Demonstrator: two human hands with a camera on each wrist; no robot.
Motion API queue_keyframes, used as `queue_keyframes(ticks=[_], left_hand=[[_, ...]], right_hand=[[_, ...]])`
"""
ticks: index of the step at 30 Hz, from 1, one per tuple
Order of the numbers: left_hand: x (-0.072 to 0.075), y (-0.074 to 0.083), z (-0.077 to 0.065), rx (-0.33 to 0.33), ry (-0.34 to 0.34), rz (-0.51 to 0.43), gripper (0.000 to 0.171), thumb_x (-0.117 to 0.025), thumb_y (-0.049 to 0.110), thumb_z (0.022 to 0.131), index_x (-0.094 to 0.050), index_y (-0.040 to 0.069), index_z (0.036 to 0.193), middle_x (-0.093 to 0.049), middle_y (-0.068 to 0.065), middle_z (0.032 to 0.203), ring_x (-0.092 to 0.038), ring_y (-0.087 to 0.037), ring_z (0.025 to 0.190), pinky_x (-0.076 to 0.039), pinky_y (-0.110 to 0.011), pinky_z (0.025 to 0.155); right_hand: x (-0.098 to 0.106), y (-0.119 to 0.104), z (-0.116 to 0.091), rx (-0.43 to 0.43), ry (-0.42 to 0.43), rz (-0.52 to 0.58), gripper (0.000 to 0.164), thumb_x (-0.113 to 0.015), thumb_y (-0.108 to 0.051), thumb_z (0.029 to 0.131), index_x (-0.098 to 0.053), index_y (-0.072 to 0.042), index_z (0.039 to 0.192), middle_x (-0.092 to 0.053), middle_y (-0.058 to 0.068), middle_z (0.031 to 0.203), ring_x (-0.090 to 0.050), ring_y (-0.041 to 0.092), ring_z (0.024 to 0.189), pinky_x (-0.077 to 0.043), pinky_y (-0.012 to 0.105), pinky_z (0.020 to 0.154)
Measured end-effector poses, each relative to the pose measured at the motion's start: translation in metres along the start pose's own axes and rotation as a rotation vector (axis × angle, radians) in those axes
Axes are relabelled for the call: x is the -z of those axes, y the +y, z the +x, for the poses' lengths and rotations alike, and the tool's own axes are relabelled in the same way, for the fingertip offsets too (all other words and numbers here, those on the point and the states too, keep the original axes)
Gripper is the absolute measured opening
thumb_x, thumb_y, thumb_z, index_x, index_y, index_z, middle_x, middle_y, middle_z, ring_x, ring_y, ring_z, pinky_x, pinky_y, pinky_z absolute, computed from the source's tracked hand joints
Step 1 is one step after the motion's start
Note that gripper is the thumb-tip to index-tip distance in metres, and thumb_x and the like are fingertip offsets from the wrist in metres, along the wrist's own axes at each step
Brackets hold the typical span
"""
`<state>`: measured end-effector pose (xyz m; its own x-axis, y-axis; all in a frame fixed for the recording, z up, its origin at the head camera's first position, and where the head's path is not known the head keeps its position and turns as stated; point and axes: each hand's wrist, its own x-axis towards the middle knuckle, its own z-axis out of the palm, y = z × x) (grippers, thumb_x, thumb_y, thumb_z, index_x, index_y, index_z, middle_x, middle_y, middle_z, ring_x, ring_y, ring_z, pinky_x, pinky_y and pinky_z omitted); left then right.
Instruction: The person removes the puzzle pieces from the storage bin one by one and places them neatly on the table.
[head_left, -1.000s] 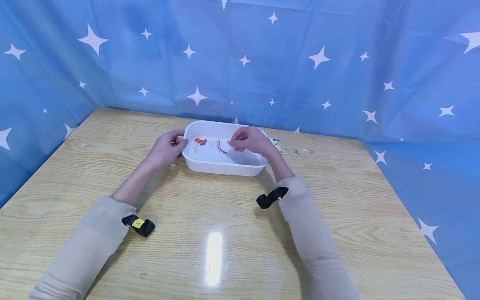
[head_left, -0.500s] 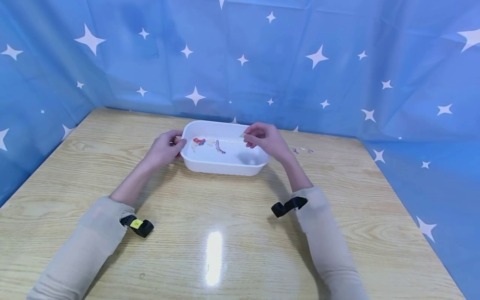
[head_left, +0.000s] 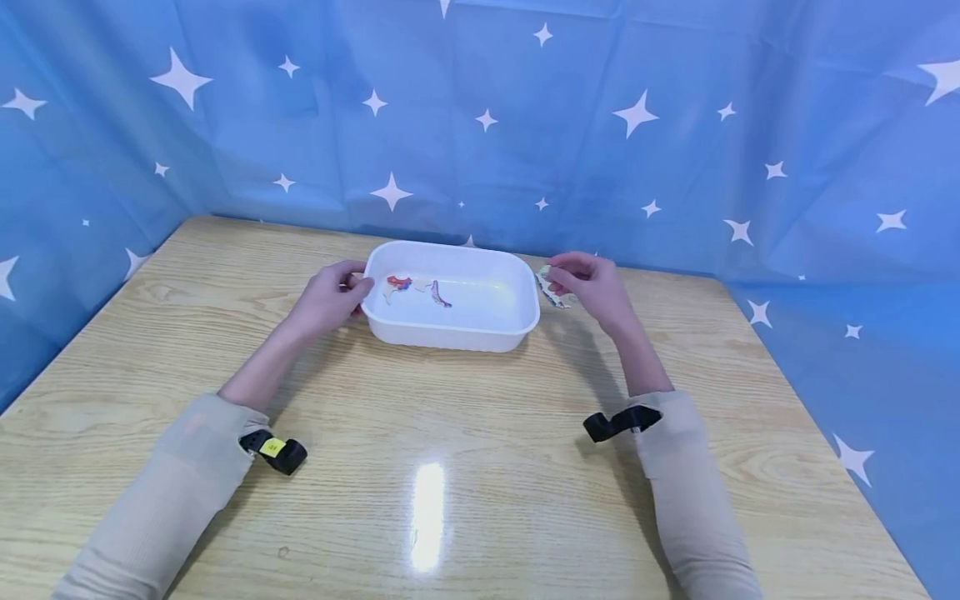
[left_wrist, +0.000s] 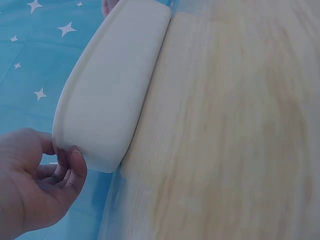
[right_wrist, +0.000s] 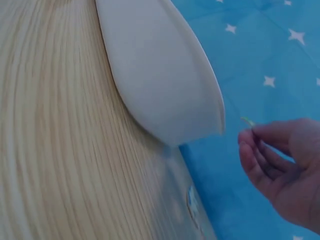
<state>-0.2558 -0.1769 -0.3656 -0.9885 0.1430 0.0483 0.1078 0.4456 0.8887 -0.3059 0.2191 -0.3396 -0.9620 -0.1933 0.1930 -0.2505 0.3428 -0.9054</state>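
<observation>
A white plastic tub (head_left: pixel 450 335) stands toward the back of the table. My left hand (head_left: pixel 327 297) grips its left end, thumb at the rim and the other fingers against the outside wall. Inside lie flat cut-out pieces: a red and blue one (head_left: pixel 399 283), a purple one (head_left: pixel 440 295) and pale ones between and beside them. My right hand (head_left: pixel 594 292) is raised just past the tub's right end, pinching a small yellow-green piece (right_wrist: pixel 246 121) between thumb and fingertips. Under those fingers, a pale cut-out with a dark patterned edge (head_left: pixel 551 289) lies on the table.
The wooden table (head_left: pixel 360 467) stretches forward from the tub toward me. A blue curtain with white stars (head_left: pixel 480 125) hangs along the back and sides. Black wrist cameras (head_left: pixel 277 450) sit on both sleeves.
My right hand has moved from over the tub's middle rightward past its right end, uncovering the tub's inside and hiding the small pieces on the table. The left hand keeps its hold.
</observation>
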Motion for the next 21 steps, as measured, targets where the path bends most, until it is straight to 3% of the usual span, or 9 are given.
queue_keyframes(ticks=[4, 11, 16, 21], left_hand=[[0.0, 0.0, 0.001, -0.001, 0.0, 0.005, 0.045, -0.049, 0.017, 0.107, -0.046, -0.006, 0.146, -0.057, -0.021, 0.098, -0.06, -0.025, 0.076, -0.054, -0.03, 0.066], [0.0, 0.0, 0.0, 0.009, 0.0, 0.005, 0.045, -0.049, 0.017, 0.107, -0.046, -0.006, 0.146, -0.057, -0.02, 0.098, -0.059, -0.022, 0.076, -0.054, -0.032, 0.068], [0.0, 0.002, -0.002, 0.02, -0.002, 0.007, 0.046, -0.049, 0.018, 0.107, -0.045, -0.005, 0.146, -0.056, -0.019, 0.098, -0.059, -0.025, 0.079, -0.054, -0.032, 0.069], [0.0, 0.003, -0.002, 0.024, -0.002, 0.007, 0.045, -0.049, 0.018, 0.107, -0.045, -0.005, 0.146, -0.055, -0.018, 0.098, -0.059, -0.026, 0.08, -0.054, -0.032, 0.069]], right_hand=[[0.02, 0.009, -0.005, -0.071, 0.057, -0.001, 0.032, -0.069, -0.015, 0.097, -0.065, 0.008, 0.12, -0.073, 0.009, 0.094, -0.071, 0.017, 0.082, -0.057, 0.026, 0.071], [0.057, 0.022, -0.013, -0.22, 0.109, -0.022, 0.035, -0.067, -0.013, 0.099, -0.061, 0.012, 0.123, -0.072, 0.002, 0.09, -0.071, 0.01, 0.08, -0.058, 0.036, 0.086], [0.081, 0.034, -0.019, -0.277, 0.123, -0.072, 0.036, -0.063, -0.01, 0.1, -0.058, 0.017, 0.124, -0.072, 0.004, 0.091, -0.07, 0.009, 0.08, -0.058, 0.032, 0.085], [0.098, 0.051, -0.024, -0.361, 0.138, -0.186, 0.041, -0.062, -0.018, 0.101, -0.058, 0.012, 0.129, -0.07, 0.003, 0.096, -0.067, 0.006, 0.083, -0.057, 0.027, 0.084]])
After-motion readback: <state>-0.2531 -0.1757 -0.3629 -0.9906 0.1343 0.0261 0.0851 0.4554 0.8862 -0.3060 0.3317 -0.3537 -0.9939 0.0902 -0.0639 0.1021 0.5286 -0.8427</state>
